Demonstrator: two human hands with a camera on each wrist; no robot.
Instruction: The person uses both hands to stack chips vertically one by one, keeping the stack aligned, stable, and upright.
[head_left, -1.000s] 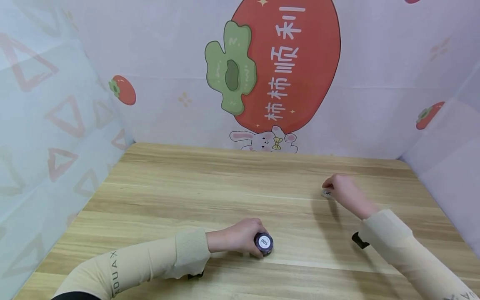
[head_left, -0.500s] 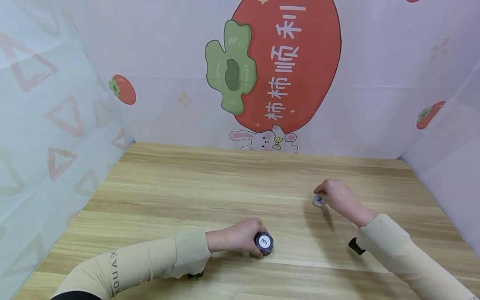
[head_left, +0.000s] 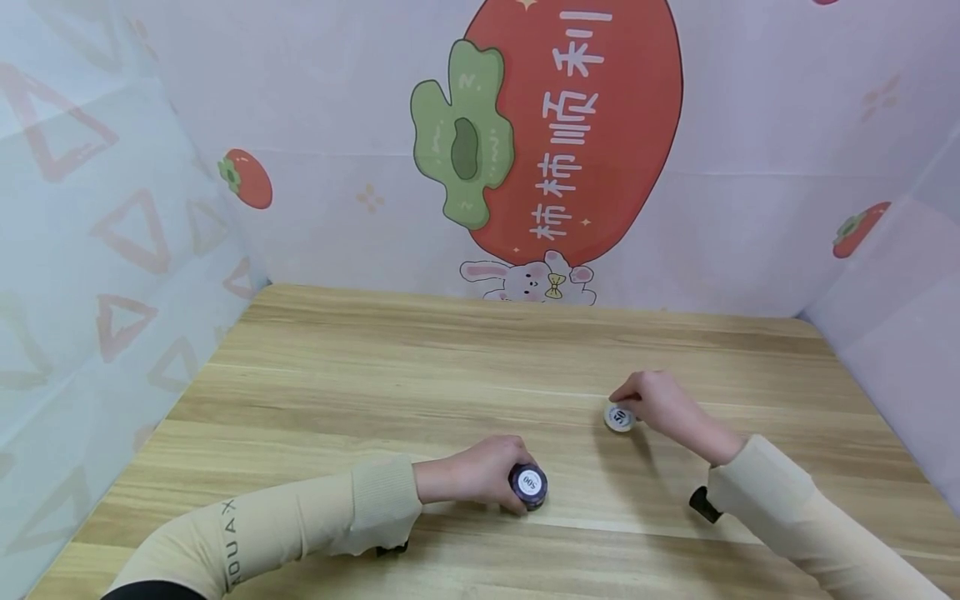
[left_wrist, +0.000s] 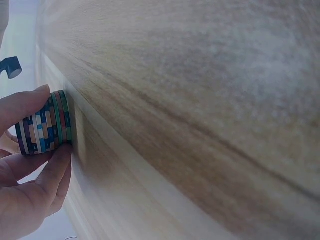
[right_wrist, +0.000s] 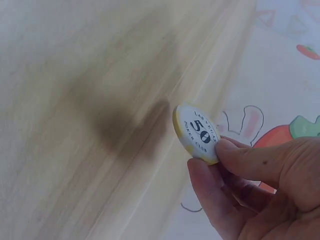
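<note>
On the table, near its middle, stands a stack of poker chips point(head_left: 529, 486) with a dark "500" chip on top. My left hand point(head_left: 483, 473) grips the stack from the left, thumb on one side and fingers on the other. In the left wrist view the chip stack point(left_wrist: 45, 124) shows several layers with dark, green and reddish edges. My right hand point(head_left: 663, 408) pinches a single white poker chip point(head_left: 619, 417) with yellow edge marks by its rim, above the table. Its face reads "50" in the right wrist view, where thumb and fingertips hold the chip point(right_wrist: 196, 133).
The wooden table point(head_left: 360, 367) is bounded by a printed back cloth point(head_left: 330, 233) and by side cloths at left and right. A dark wrist-camera piece point(head_left: 705, 505) hangs under the right sleeve; another dark piece point(head_left: 392, 550) shows under the left sleeve.
My right hand has moved left and nearer to me with the white chip, whose face has turned more toward the head camera. My left hand and the stack have stayed in place.
</note>
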